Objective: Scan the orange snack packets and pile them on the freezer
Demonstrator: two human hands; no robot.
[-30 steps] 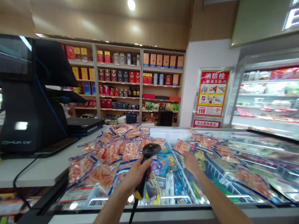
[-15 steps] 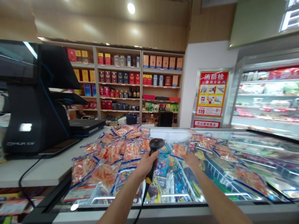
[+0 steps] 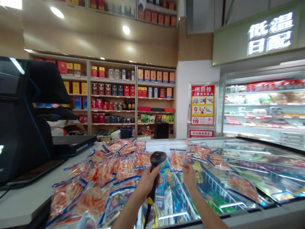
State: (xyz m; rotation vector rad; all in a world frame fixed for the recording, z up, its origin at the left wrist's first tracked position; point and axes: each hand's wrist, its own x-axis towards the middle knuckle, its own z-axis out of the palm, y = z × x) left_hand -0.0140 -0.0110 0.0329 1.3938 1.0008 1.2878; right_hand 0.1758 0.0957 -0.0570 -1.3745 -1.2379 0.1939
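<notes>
My left hand is wrapped around the handle of a black barcode scanner, its head up and its cable trailing down toward me. To the right, the fingers of my right hand pinch the lower right corner of a clear, blue-edged bag of orange-pink food. This bag stands nearly upright just beyond the scanner head, a small gap apart in the picture. Many similar bags lie heaped to the left on the glass top of a freezer, partly overlapping. Coloured packs show below my hands.
A black checkout machine with screens stands on the white counter at left. More food bags lie on the freezer glass at right. Behind are shelves of boxes and a lit fridge. A person's arm shows behind the machine.
My view has tilted up and shifted right. In my right hand the bag has gone from slanted to more upright. My left hand keeps hold of the scanner.
</notes>
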